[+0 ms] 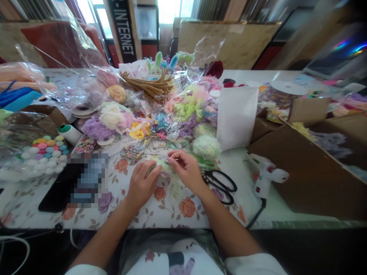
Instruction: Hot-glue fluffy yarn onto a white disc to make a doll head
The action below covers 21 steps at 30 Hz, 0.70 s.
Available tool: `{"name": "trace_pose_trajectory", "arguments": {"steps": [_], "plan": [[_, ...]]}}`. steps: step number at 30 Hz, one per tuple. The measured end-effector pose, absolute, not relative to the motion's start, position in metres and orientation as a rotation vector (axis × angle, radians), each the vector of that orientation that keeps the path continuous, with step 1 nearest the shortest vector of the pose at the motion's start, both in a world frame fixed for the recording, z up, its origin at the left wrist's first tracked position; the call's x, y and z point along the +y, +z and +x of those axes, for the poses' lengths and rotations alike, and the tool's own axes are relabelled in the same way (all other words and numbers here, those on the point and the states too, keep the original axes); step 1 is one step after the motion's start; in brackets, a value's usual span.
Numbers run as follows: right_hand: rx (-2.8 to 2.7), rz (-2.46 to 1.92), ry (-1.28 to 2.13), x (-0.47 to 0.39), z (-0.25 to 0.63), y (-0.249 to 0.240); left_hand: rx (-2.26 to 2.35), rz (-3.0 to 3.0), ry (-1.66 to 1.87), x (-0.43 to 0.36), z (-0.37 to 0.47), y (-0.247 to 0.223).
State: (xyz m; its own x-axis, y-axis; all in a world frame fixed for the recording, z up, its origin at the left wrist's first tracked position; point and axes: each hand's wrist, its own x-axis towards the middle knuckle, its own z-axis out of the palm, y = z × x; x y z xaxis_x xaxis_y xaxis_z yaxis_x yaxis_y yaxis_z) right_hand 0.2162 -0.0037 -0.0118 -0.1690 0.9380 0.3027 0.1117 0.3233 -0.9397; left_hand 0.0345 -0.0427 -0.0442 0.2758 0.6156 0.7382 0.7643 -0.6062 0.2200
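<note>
My left hand (145, 179) rests over the floral tablecloth (172, 202), its fingers curled against a pale green and pink fluffy yarn piece (165, 166). Just right of it, my right hand (183, 166) pinches a small silvery piece (164, 157) between thumb and forefinger, above the yarn piece. The exact shape of the silvery piece is too small to tell. Strands of pale yarn hang down onto the cloth between both hands. Black-handled scissors (220, 183) lie to the right of my right hand.
A white glue gun (265, 175) stands by a large cardboard box (304, 172) at right. Phones (57, 187) and a bag of pompoms (46, 156) are at left. Yarn balls (205, 147), brown stems (149, 86) and a white packet (237, 118) lie ahead.
</note>
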Motion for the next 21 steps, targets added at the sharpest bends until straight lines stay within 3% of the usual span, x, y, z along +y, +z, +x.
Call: {"name": "trace_pose_trajectory", "arguments": {"steps": [21], "plan": [[-1.615,-1.04,0.956,-0.0059,0.2165,-0.0065,-1.278,-2.386,-1.307,-0.0423,0.0359,-0.0397]]}}
